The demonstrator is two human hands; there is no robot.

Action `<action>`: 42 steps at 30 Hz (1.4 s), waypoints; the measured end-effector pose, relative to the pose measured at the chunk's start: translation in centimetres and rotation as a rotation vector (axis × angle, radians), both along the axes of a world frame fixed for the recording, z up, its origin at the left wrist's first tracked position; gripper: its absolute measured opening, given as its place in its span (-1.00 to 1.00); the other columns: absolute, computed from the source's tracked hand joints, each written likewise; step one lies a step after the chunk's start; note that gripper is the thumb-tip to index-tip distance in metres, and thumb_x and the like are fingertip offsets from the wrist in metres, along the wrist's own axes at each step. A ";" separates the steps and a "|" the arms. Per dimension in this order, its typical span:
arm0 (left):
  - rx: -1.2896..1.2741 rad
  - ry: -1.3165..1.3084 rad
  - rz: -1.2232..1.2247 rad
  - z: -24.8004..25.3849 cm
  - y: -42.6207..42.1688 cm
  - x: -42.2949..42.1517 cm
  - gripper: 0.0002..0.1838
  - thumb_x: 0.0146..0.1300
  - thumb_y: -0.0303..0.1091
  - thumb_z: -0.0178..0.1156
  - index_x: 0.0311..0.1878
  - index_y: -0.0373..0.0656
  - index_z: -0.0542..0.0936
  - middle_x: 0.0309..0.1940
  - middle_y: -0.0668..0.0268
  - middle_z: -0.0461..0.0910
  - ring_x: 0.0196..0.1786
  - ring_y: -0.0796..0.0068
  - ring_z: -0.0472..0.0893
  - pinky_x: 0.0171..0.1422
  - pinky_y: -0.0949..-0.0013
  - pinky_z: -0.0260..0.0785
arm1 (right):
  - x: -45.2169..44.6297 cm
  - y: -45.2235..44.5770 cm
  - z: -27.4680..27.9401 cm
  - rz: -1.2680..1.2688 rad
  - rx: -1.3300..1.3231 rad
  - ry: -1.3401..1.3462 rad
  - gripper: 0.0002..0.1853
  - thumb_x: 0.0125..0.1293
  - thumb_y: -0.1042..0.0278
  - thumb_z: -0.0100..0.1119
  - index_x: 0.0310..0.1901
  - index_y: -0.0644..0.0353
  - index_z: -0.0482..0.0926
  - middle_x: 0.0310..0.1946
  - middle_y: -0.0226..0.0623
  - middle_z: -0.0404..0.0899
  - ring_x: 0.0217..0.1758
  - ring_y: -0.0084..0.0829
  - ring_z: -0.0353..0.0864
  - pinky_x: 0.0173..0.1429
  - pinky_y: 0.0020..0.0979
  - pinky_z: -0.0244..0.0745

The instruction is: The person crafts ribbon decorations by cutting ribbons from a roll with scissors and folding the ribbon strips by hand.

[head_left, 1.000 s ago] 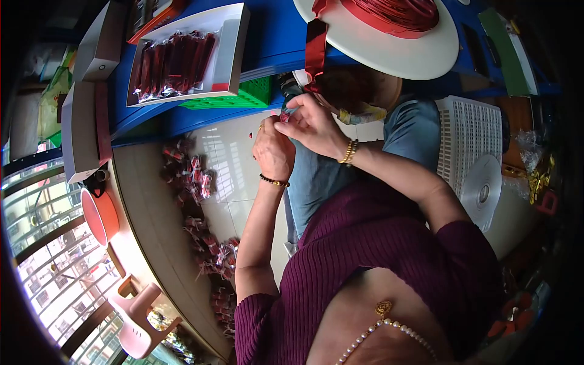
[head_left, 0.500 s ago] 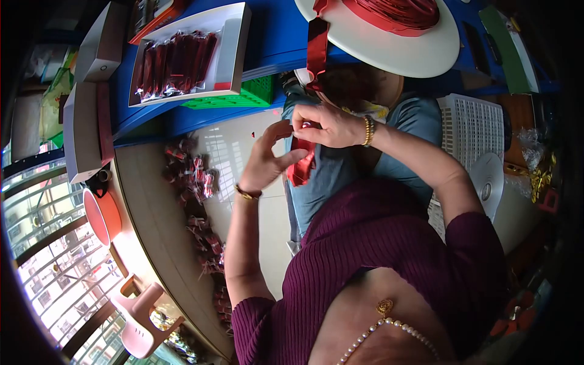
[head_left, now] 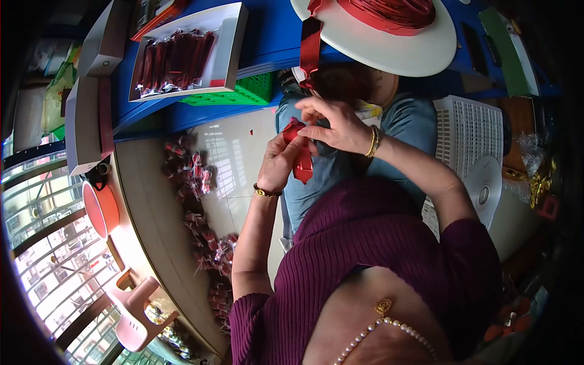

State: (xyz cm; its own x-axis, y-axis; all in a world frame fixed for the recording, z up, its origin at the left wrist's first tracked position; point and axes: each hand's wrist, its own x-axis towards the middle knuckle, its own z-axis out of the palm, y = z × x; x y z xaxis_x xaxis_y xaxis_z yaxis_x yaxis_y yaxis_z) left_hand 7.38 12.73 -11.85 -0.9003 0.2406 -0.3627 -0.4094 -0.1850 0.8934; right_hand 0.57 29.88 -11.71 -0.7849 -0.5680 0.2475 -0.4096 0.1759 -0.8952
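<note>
A shiny red ribbon piece (head_left: 302, 165), folded and flat, hangs over my lap. My left hand (head_left: 280, 161) pinches it near its upper part between thumb and fingers. Just to the right, my right hand (head_left: 340, 126) has its fingers spread, with the thumb tip close to the ribbon's upper end; whether they touch I cannot tell. Beyond the hands, a large white spool (head_left: 389, 53) wound with red ribbon (head_left: 395, 15) lies on the blue table. A strip of red ribbon (head_left: 309, 45) runs from it down over the table edge.
A white box (head_left: 230, 42) of wrapped dark red ribbon packs stands on the blue table (head_left: 267, 30). Below it is a green crate (head_left: 252, 90). Red bundles (head_left: 198, 170) lie on the floor at left. A white basket (head_left: 474, 125) stands at right, beside a white disc (head_left: 485, 188).
My right hand has opened and drawn slightly away from the ribbon piece. My left hand has shifted right and now pinches the piece higher up.
</note>
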 end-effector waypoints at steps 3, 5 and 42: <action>-0.060 0.045 0.111 -0.6 1.4 0.6 -0.79 0.38 -0.32 -0.04 -0.20 -0.24 0.53 -0.48 0.29 0.60 -0.48 0.61 0.56 -0.38 0.58 0.40 | 2.2 0.3 -1.0 -0.057 -0.025 -0.179 -0.70 0.23 0.23 0.20 -0.17 0.32 0.53 -0.39 -0.23 0.58 -0.30 -0.46 0.58 -0.21 -0.47 0.47; -0.172 0.036 0.137 -0.6 3.0 1.5 -0.81 0.38 -0.36 -0.04 -0.21 -0.26 0.50 -0.54 0.30 0.58 -0.60 0.63 0.52 -0.56 0.59 0.33 | 3.3 -0.1 -1.9 -0.191 -0.151 -0.158 -0.76 0.22 0.25 0.20 -0.26 0.29 0.57 -0.43 -0.21 0.60 -0.37 -0.40 0.60 -0.30 -0.43 0.45; 0.295 -0.205 0.493 -1.5 3.4 -0.8 -0.84 0.38 -0.38 -0.12 -0.10 -0.23 0.40 -0.28 0.19 0.55 -0.20 0.27 0.59 -0.10 0.25 0.47 | 6.0 1.5 -5.5 0.059 -0.181 -0.804 -0.64 0.15 0.39 0.28 -0.04 0.28 0.43 -0.24 -0.30 0.56 -0.21 -0.56 0.55 -0.12 -0.49 0.48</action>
State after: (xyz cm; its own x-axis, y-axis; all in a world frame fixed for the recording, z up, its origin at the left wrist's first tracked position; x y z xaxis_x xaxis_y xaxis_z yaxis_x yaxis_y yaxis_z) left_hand 6.59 16.13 -13.31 -0.8502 -0.0702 -0.5218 -0.3704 -0.6246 0.6875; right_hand 6.57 31.39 -17.16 -0.7315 -0.6194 -0.2851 0.3638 -0.0009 -0.9315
